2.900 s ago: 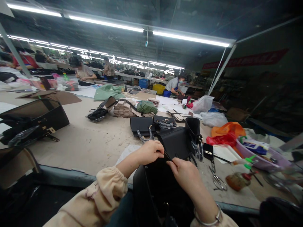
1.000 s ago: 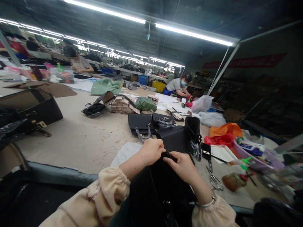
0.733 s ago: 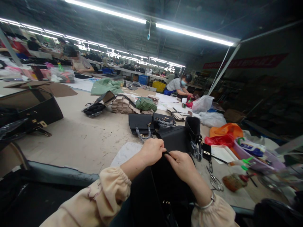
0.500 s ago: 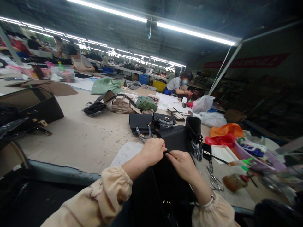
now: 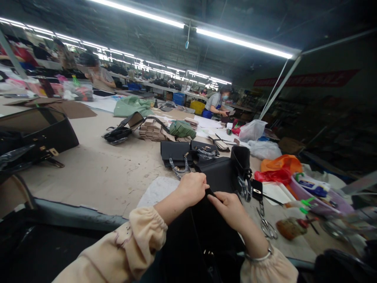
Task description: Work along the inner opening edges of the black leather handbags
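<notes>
A black handbag (image 5: 179, 239) with a bit of gold-coloured hardware lies close in front of my body, against the table's near edge. My left hand (image 5: 193, 189) is closed, pinching the bag's upper edge. Just to its right, my right hand (image 5: 229, 209) grips the same edge between thumb and fingers, a short gap from the left. The dark material hides most detail of the edge. Right behind my hands lies another black bag (image 5: 219, 171), beside a smaller black bag (image 5: 176, 151) whose handle is wrapped in clear plastic.
Scissors (image 5: 267, 228), a jar (image 5: 290, 228) and a purple basin (image 5: 321, 206) stand at the right. An open black bag (image 5: 50, 131) is at the left. Stacked brown pieces (image 5: 151, 129) lie mid-table. Across the table a person (image 5: 214, 104) in a mask works.
My right hand has shifted slightly right and down along the bag's edge, widening the gap; my left has moved slightly right. The person across the table has straightened up somewhat.
</notes>
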Motion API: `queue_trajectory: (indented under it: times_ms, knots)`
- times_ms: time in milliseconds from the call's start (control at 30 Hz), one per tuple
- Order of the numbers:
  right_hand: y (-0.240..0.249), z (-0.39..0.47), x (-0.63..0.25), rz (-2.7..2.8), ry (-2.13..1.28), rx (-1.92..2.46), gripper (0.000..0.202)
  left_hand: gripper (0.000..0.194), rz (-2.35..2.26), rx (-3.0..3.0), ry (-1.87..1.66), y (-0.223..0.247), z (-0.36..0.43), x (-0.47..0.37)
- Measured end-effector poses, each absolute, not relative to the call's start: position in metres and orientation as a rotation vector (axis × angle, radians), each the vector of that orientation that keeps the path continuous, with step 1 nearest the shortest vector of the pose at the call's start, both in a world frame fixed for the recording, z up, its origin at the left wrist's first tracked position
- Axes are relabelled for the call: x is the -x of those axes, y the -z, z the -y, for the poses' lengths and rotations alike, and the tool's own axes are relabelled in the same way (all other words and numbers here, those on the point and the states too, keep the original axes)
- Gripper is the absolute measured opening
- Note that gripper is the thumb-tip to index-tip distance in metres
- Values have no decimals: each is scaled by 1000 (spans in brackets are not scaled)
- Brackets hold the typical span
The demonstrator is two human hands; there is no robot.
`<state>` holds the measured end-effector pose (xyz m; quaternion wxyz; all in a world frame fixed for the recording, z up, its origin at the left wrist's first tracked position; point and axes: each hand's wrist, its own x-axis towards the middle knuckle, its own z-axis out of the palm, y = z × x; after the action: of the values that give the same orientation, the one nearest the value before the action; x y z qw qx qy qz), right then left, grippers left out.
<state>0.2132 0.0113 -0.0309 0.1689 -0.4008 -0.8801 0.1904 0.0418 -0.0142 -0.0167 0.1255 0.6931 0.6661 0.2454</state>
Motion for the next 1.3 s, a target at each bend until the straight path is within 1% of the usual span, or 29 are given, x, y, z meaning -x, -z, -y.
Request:
queue_trajectory:
  times_ms: [200,300,467,633,700,733,833,867,900,933,1000,1133,1300]
  knots:
    - [27,-7,-208,2520,-496,1169,44,15,-1922,-2003,-776,18,14,-39]
    - [21,-5,-208,2588,-536,1172,43,14,-1930,-2003,-786,18,15,-38]
    - [12,-15,-206,2641,-591,1150,51,13,-1941,-2042,-761,20,12,-38]
    - [15,-22,-198,2559,-406,1133,38,14,-1797,-1959,-870,19,13,-34]
    - [19,-21,-197,2547,-342,1155,36,8,-1707,-1919,-935,17,17,-33]
    - [21,-20,-197,2542,-321,1169,36,13,-1673,-1893,-968,16,20,-33]
    - [25,-18,-199,2529,-281,1199,34,61,-1697,-1857,-947,14,34,-34]
    - [26,-18,-201,2523,-278,1206,34,73,-1749,-1856,-889,15,40,-35]
    - [26,-19,-202,2516,-278,1211,34,80,-1810,-1853,-819,15,45,-35]
    - [27,-20,-204,2509,-280,1214,35,83,-1863,-1838,-751,16,51,-36]
    - [28,-23,-206,2500,-292,1207,36,80,-1910,-1785,-656,17,59,-37]
    - [26,-27,-209,2517,-321,1170,35,64,-1886,-1791,-553,11,63,-34]
    - [22,-20,-210,2520,-283,1192,36,58,-1676,-1843,-465,-5,53,-20]
